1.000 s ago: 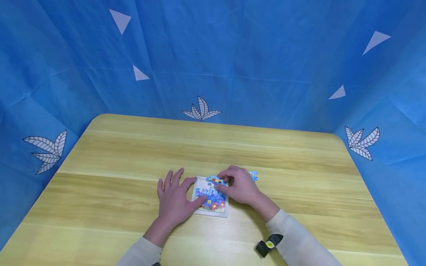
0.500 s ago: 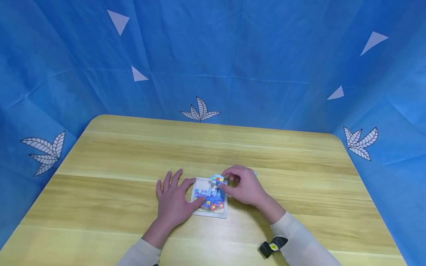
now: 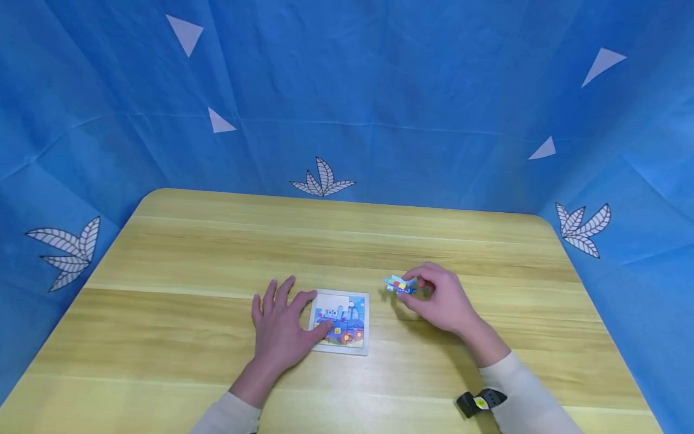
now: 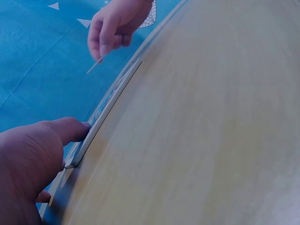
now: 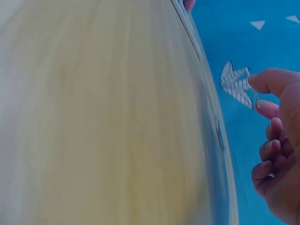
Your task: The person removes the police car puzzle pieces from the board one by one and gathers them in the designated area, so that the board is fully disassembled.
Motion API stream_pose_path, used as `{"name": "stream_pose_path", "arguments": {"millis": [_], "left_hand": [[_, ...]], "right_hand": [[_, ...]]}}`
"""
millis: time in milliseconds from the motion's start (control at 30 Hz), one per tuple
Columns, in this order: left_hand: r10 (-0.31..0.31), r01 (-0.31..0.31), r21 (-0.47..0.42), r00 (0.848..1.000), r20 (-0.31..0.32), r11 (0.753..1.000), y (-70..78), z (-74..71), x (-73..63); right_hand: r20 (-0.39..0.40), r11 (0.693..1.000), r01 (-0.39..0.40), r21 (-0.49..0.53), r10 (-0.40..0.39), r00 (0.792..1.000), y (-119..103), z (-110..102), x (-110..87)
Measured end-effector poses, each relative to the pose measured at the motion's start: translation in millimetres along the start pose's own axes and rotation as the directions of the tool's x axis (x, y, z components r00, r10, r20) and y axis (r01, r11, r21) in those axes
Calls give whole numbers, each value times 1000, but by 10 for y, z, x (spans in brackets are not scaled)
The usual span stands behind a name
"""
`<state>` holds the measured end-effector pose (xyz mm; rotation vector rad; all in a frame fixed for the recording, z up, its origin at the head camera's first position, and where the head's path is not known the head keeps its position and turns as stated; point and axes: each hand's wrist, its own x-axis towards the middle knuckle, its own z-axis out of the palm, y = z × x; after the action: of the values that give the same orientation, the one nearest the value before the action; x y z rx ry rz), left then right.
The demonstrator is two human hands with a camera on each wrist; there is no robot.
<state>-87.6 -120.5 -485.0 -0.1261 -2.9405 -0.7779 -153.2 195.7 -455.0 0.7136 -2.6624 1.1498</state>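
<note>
A square jigsaw puzzle in a white tray frame (image 3: 340, 352) lies on the table, showing a blue vehicle with red wheels; its upper left part shows bare backing. My left hand (image 3: 281, 328) rests at its left side, fingers spread, thumb pressed on the picture and index fingertip at the upper left corner. To the right of the tray, my right hand (image 3: 438, 299) pinches a colourful puzzle piece (image 3: 400, 284) between thumb and index finger. The right wrist view shows this piece (image 5: 253, 89) edge-on, held above the table.
The wooden table (image 3: 217, 241) stretches around the tray, with a blue patterned curtain (image 3: 347, 90) behind it. In the right wrist view, a thin flat thing (image 5: 219, 132) lies on the table, too edge-on to identify. A black strap (image 3: 481, 402) is on the right sleeve.
My right hand has moved right, off the tray, carrying the puzzle piece with it. The tray's upper right part is uncovered now. My left hand has stayed in place.
</note>
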Motion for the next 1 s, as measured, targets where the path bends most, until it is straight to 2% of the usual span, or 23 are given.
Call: {"name": "stream_pose_path", "arguments": {"millis": [500, 733, 1000], "left_hand": [[-1, 1, -4, 1000, 0, 1000, 10, -7, -1], [1, -1, -1, 1000, -4, 1000, 4, -10, 0], [1, -1, -6, 1000, 2, 1000, 6, -13, -2]], "right_hand": [[52, 998, -23, -55, 26, 998, 476, -418, -217], [106, 996, -32, -80, 40, 994, 626, -467, -211], [138, 994, -18, -104, 32, 990, 663, -470, -201]]}}
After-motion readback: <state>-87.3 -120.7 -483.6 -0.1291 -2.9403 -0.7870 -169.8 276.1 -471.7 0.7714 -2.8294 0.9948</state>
